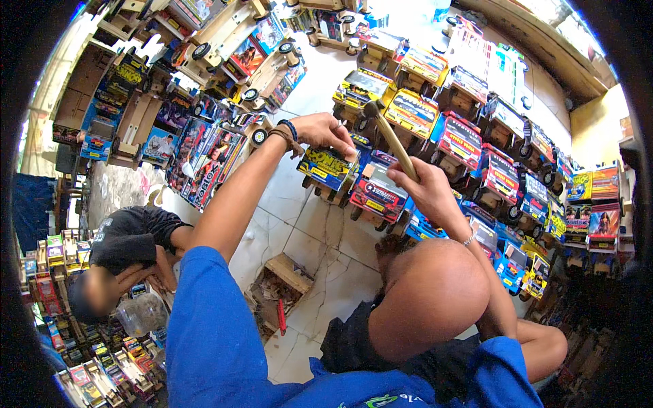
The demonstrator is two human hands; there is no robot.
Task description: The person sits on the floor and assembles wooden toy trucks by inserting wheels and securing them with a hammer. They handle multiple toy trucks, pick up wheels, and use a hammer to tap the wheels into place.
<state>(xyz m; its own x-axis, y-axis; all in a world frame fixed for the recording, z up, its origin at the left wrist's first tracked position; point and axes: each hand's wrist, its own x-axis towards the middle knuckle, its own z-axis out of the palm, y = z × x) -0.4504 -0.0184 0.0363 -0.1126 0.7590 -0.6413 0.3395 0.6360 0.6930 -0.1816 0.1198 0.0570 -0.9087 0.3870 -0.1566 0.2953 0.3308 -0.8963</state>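
Observation:
My right hand (pixel 428 192) is wrapped round the wooden handle of a hammer (pixel 393 141); the hammer's dark head points up and away, raised above the toy trucks. Over the top of a blue and yellow wooden toy truck (pixel 326 168) is my left hand (pixel 323 132), its fingertips pinched together. What they hold, if anything, is too small to make out. Right beside that truck stands a red and blue toy truck (pixel 378 194), just left of my right hand. Both trucks rest on the tiled floor (pixel 272 234).
Several rows of colourful toy trucks (pixel 462 143) fill the right. Unfinished wooden trucks (pixel 221 34) lie at the upper left. A small wooden box (pixel 289 272) of bits, with a red-handled tool (pixel 281 316), sits near my knee (pixel 432 296). Another person (pixel 136 241) crouches at the left.

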